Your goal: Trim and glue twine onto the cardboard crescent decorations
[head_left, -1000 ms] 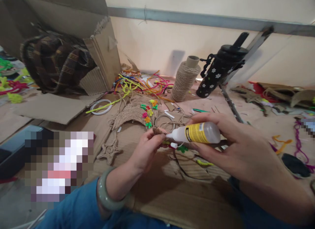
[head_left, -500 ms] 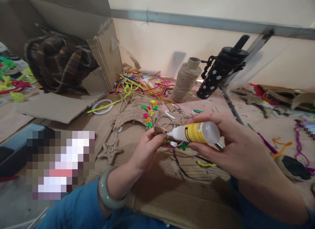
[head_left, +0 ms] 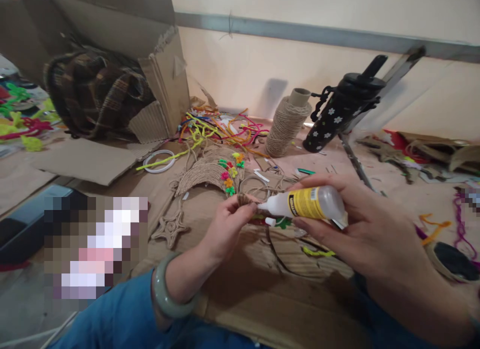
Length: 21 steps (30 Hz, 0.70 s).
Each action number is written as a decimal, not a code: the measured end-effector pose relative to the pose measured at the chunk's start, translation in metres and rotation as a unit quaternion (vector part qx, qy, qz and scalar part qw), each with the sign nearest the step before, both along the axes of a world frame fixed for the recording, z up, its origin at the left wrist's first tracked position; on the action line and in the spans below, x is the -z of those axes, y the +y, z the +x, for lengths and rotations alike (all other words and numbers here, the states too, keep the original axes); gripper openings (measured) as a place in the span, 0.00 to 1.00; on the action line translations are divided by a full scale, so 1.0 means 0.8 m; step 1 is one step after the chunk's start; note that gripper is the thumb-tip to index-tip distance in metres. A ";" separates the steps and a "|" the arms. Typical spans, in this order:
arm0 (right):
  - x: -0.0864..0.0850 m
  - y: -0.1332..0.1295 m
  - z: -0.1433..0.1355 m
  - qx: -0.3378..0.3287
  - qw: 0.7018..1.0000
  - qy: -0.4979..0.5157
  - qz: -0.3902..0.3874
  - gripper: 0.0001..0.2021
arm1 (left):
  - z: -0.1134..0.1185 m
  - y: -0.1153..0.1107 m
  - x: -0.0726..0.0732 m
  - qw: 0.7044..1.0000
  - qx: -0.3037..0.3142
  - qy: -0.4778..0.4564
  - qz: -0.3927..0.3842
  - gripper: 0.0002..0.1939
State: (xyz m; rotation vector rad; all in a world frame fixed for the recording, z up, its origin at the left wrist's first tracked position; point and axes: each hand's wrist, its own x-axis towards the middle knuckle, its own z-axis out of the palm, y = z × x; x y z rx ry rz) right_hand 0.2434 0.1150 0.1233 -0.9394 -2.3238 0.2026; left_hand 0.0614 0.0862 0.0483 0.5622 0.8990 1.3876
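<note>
My right hand point(head_left: 369, 229) is closed round a glue bottle point(head_left: 305, 203) with a yellow label, tipped on its side with its nozzle pointing left. The nozzle tip meets a small brown twine-wrapped piece point(head_left: 245, 200), which my left hand point(head_left: 227, 229) pinches; much of this piece is hidden by my fingers. Just under the nozzle is a small white cap point(head_left: 270, 222). Bits of green pipe cleaner point(head_left: 285, 223) show below the bottle. Beyond my left hand lie twine crescents point(head_left: 200, 176) with colourful small flowers point(head_left: 227, 176), and a twine star point(head_left: 170, 229) lies to the left.
Behind stand a twine spool point(head_left: 288, 121) and a black flowered tumbler point(head_left: 339, 114). Loose pipe cleaners point(head_left: 210, 129) are heaped near the wall. At left is a cardboard box point(head_left: 168, 84) holding plaid cloth point(head_left: 93, 94). A cardboard sheet point(head_left: 240, 299) lies under my hands.
The whole view has shifted slightly, so things appear a little further right. My hands keep the same hold, with the nozzle still at the twine-wrapped piece.
</note>
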 end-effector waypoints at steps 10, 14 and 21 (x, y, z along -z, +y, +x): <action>0.006 0.008 0.008 0.017 0.996 0.055 -0.067 0.14 | -0.002 0.001 0.016 0.998 0.051 0.005 0.047 0.06; 0.001 0.005 0.006 0.033 0.996 0.053 -0.068 0.11 | -0.001 0.001 0.014 0.998 0.050 0.011 0.043 0.06; -0.004 0.004 0.000 0.036 0.997 0.064 -0.008 0.07 | 0.000 -0.001 0.011 0.998 0.051 0.016 0.042 0.06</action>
